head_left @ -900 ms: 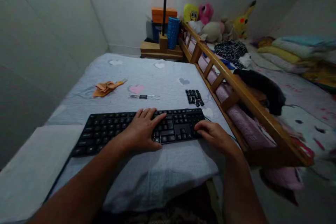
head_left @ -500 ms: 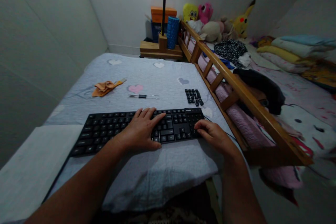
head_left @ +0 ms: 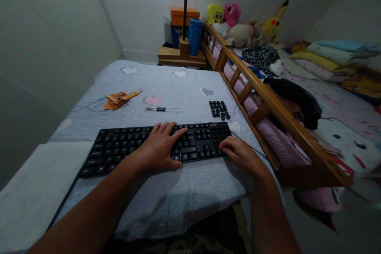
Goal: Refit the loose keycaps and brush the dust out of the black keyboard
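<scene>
A black keyboard (head_left: 119, 143) lies across the cloth-covered table, its number pad at the right without keycaps. My left hand (head_left: 159, 147) rests on its middle with the fingers spread. At the number pad's lower right, my right hand (head_left: 236, 151) has its fingers pinched together; whatever is between the fingertips is too small to make out. Several loose black keycaps (head_left: 218, 109) lie in a group behind the number pad. A thin wire tool with a black grip (head_left: 161, 109) is behind the keyboard's middle.
An orange cloth (head_left: 117, 100) with a brush-like tool (head_left: 135, 93) lies at the back left. A wooden bed rail (head_left: 268, 103) runs along the right side. White sheet (head_left: 44, 182) at the left; wooden stand (head_left: 169, 53) and blue roller (head_left: 195, 37) beyond the table.
My right hand has shifted very slightly to the left at the number pad, still pinched. My left hand stays in place on the keyboard.
</scene>
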A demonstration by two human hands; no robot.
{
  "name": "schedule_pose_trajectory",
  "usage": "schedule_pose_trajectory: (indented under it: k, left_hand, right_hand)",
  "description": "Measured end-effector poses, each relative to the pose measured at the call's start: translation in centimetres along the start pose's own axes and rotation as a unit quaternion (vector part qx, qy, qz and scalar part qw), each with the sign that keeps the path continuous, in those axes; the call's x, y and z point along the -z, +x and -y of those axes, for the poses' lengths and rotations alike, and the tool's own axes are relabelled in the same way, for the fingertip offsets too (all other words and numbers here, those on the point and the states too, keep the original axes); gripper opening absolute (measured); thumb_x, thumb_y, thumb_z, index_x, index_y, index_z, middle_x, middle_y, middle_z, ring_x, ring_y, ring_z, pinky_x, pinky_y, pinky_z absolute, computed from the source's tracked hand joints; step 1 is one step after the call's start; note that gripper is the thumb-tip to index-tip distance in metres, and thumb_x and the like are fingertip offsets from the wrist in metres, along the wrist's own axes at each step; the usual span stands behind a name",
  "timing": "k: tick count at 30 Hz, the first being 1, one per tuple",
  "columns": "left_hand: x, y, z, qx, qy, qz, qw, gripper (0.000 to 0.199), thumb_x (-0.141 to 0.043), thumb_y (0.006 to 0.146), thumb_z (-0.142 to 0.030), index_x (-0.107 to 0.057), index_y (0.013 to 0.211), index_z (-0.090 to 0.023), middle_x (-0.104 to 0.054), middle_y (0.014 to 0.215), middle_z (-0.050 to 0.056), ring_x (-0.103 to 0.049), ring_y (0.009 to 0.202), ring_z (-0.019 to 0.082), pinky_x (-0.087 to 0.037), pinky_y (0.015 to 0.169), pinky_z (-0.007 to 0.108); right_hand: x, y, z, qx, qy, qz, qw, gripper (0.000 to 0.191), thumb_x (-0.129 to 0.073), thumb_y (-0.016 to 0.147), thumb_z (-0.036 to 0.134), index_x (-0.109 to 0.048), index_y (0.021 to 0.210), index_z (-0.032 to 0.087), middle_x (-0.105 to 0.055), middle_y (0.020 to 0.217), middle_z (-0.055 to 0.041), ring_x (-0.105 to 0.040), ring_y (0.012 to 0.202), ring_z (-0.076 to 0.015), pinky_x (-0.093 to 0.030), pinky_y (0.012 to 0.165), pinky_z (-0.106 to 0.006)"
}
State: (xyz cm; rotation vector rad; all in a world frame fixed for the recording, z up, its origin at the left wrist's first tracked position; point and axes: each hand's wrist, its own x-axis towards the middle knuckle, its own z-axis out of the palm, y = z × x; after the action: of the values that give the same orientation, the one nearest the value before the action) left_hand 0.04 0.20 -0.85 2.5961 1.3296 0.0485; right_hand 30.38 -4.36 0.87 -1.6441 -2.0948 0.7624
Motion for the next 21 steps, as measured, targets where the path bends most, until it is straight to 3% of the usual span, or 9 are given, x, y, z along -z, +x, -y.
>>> schedule_pose_trajectory:
  k: [5, 21]
  left_hand:
    - [0.0, 0.0, 0.0, -0.006, 0.0, 0.0, 1.0, 0.11, -0.076, 0.061, -0.062, -0.037, 0.157, -0.025, -0.035, 0.162, 0.018, -0.031, 0.147, 0.045, -0.019, 0.12, 0.06]
    - [0.0, 0.0, 0.0, -0.004, 0.0, -0.001, 1.0, 0.11, -0.076, 0.062, -0.062, -0.036, 0.158, -0.025, -0.034, 0.162, 0.017, -0.03, 0.148, 0.043, -0.017, 0.122, 0.058]
  right_hand:
    - [-0.4, 0.0, -0.1, -0.001, -0.003, -0.005, 1.0, 0.02, -0.055, 0.089, 0.007, -0.069, 0.084, 0.02, -0.068, 0.09, -0.0048, -0.064, 0.087, -0.019, -0.048, 0.081, -0.032]
    - [-2.6, -1.2, -0.4, 0.006, 0.033, -0.1, 0.994, 0.018, -0.058, 0.088, 0.009, -0.071, 0.085, 0.022, -0.061, 0.089, -0.0044, -0.059, 0.089, -0.0202, -0.047, 0.081, -0.034]
